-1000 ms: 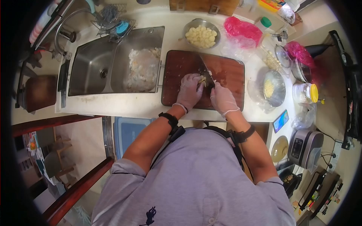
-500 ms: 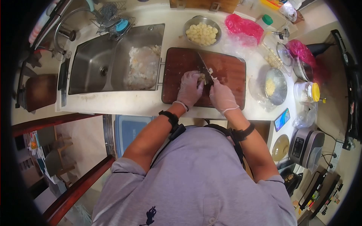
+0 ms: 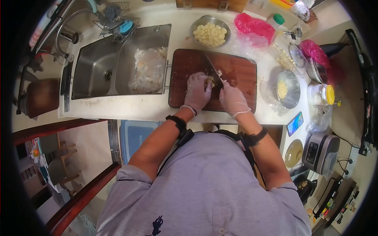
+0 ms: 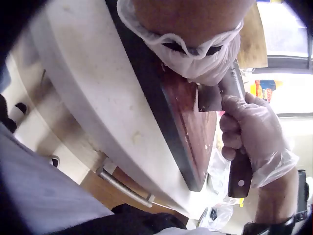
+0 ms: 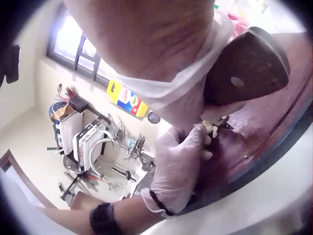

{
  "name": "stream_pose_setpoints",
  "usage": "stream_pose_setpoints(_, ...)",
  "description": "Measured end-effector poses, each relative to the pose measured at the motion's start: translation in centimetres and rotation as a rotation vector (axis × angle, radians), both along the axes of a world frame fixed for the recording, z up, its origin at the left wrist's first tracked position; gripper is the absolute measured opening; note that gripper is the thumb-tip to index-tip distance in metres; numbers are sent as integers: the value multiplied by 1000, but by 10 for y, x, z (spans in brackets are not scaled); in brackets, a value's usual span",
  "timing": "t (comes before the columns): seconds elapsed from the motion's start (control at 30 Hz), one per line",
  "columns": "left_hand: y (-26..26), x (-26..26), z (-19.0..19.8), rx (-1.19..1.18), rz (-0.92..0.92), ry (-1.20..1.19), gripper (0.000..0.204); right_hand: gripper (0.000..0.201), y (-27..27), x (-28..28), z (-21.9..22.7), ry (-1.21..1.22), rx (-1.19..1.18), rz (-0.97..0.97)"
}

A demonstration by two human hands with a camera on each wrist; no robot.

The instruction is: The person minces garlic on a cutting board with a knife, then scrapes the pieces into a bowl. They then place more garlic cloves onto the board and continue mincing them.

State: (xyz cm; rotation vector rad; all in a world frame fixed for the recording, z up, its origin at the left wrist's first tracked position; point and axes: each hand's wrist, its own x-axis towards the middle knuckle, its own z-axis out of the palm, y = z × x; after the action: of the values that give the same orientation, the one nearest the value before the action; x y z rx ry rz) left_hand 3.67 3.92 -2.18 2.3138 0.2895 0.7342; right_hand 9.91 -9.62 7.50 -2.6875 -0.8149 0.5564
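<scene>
My right hand (image 3: 233,100), in a clear glove, grips the dark handle (image 4: 240,174) of a wide-bladed kitchen knife. Its blade (image 3: 212,65) points away across a reddish-brown cutting board (image 3: 242,74). Left of the blade, my gloved left hand (image 3: 197,92) has its fingers bent over pale garlic pieces (image 5: 209,128), holding them against the board. In the right wrist view, those fingertips (image 5: 199,131) sit right at the pieces. A few white bits (image 3: 219,73) lie by the blade's right side. From the left wrist, my left hand hides the garlic and much of the blade (image 4: 210,98).
Behind the board stands a steel bowl (image 3: 193,32) of peeled cloves. A double sink (image 3: 94,67) at left holds pale peelings in its right basin. To the right are a bowl (image 3: 292,98) of chopped pale bits, a yellow-lidded jar (image 3: 317,94) and a phone (image 3: 295,124).
The head view has shifted slightly, so the board appears a little higher. Both hands stay at the garlic and knife, with only small movements of the blade and the left fingers.
</scene>
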Motion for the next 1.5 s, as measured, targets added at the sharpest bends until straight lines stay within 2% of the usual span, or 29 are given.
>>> stream_pose_setpoints(0.13, 0, 1, 1, 22, -6, 9, 26, 24, 0, -2, -6, 5, -6, 1)
stream_pose_setpoints(0.33, -1, 1, 2, -6, 9, -4, 26, 23, -10, 8, 12, -24, 18, -45)
stream_pose_setpoints(0.57, -2, -4, 13, 130, -66, 100, 36, 23, -16, 0, -10, -22, 22, -90)
stream_pose_setpoints(0.73, 1, -2, 16, 120, -110, 112, 42, 23, -16, 12, 11, 1, 12, -36)
stream_pose_setpoints(0.8, -1, -5, 24, 169, -35, 124, 56, 23, -17, 12, 16, -15, 33, -44)
stream_pose_setpoints(0.83, -2, -6, 30, 168, -38, 126, 56, 23, -19, 10, 16, -20, 45, -55)
stream_pose_setpoints(0.9, -4, -11, 41, 275, 51, 287, 73, 23, -17, 3, 14, -7, 46, -53)
stream_pose_setpoints(0.93, -4, -13, 46, 273, 53, 291, 73, 24, -14, 1, 13, -1, 51, -48)
stream_pose_setpoints(1.0, -4, -16, 52, 276, 53, 527, 81, 24, -12, -5, 0, 3, 42, -60)
stream_pose_setpoints(1.17, -1, -19, 24, 356, 36, 396, 76, 23, -13, -2, 0, 5, 31, -60)
stream_pose_setpoints(1.37, 5, -4, 10, 301, -41, 296, 66, 23, -18, 6, 4, -37, 39, -14)
stream_pose_setpoints(1.5, 7, -1, 9, 221, -57, 259, 60, 23, -17, 1, -4, 10, -8, -61)
